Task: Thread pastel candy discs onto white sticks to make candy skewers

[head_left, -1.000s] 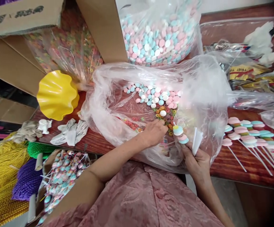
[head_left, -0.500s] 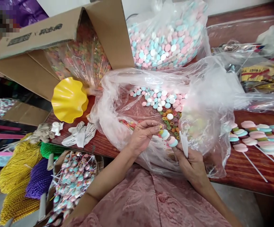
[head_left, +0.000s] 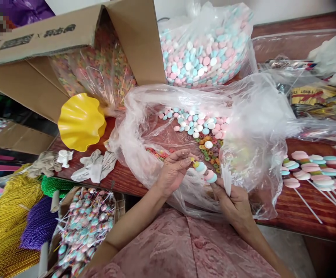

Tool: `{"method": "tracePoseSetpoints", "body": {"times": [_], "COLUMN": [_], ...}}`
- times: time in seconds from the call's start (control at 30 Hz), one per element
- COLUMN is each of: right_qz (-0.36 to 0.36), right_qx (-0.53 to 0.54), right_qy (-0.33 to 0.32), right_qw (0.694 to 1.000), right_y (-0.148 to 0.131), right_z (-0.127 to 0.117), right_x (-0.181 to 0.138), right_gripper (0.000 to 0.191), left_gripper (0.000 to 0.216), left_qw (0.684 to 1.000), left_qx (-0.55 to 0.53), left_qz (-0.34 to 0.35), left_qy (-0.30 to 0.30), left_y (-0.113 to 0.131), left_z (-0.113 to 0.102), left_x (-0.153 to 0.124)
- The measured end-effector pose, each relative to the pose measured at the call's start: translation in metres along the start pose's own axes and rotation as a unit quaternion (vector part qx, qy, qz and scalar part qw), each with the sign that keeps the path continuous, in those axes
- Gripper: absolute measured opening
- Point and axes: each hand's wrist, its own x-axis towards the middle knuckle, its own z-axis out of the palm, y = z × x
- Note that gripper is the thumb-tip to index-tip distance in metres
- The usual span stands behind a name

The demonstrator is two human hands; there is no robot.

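My right hand [head_left: 234, 199] grips the lower end of a candy skewer [head_left: 200, 167], a stick threaded with pink, blue and white disc candies and cereal rings. At its other end, my left hand [head_left: 173, 173] pinches a small yellow cereal ring [head_left: 193, 159] between thumb and fingertips. Both hands are over an open clear plastic bag [head_left: 144, 96] spread on the table. Inside it lie loose pastel disc candies [head_left: 198, 122] and colourful cereal rings [head_left: 210, 153]. Most of the stick is hidden by the candies and the right fingers.
Threaded skewers [head_left: 320, 173] lie at right on the red-brown table [head_left: 295, 214]. Behind stand a big bag of disc candies [head_left: 202, 58] and a cardboard box [head_left: 139, 42] holding bagged cereal rings. A yellow wavy bowl [head_left: 81, 121] sits left, with bead strands [head_left: 8, 208] and wrapped candies [head_left: 86, 220] below.
The view has shifted slightly, so things at the left and right appear moved leftward. Both hands keep nearly the same pose around the skewer, with the left fingers still at its end.
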Motion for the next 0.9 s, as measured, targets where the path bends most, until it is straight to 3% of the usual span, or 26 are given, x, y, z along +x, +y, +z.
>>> {"method": "tracePoseSetpoints", "body": {"times": [0.33, 0.47, 0.67, 0.73, 0.8, 0.83, 0.9], "right_qz": [-0.002, -0.007, 0.039, 0.057, 0.078, 0.09, 0.116], "right_qx": [0.037, 0.037, 0.043, 0.054, 0.074, 0.085, 0.103], "right_qy": [0.017, 0.037, 0.053, 0.056, 0.068, 0.082, 0.12], "right_qw": [0.999, 0.999, 0.997, 0.995, 0.992, 0.989, 0.981], "right_y": [0.002, 0.007, 0.017, 0.022, 0.028, 0.031, 0.037], "right_z": [0.007, 0.006, 0.007, 0.008, 0.006, 0.005, 0.001], "right_x": [0.0, 0.002, 0.004, 0.004, 0.003, 0.002, 0.002], "right_gripper": [0.039, 0.041, 0.041, 0.04, 0.04, 0.038, 0.033], "left_gripper": [0.053, 0.064, 0.061, 0.062, 0.062, 0.06, 0.043], "left_qw": [0.998, 0.994, 0.985, 0.979, 0.963, 0.945, 0.881], "left_qx": [0.022, 0.068, 0.131, 0.167, 0.236, 0.292, 0.453], "left_qz": [0.054, 0.078, 0.11, 0.104, 0.07, 0.041, 0.052], "left_qy": [0.037, 0.018, -0.009, -0.047, -0.109, -0.14, -0.123], "left_y": [-0.018, -0.025, -0.039, -0.03, -0.007, 0.01, 0.046], "left_z": [0.004, 0.005, 0.007, 0.007, 0.008, 0.008, 0.009], "left_x": [0.0, 0.002, 0.0, 0.005, 0.017, 0.027, 0.051]}}
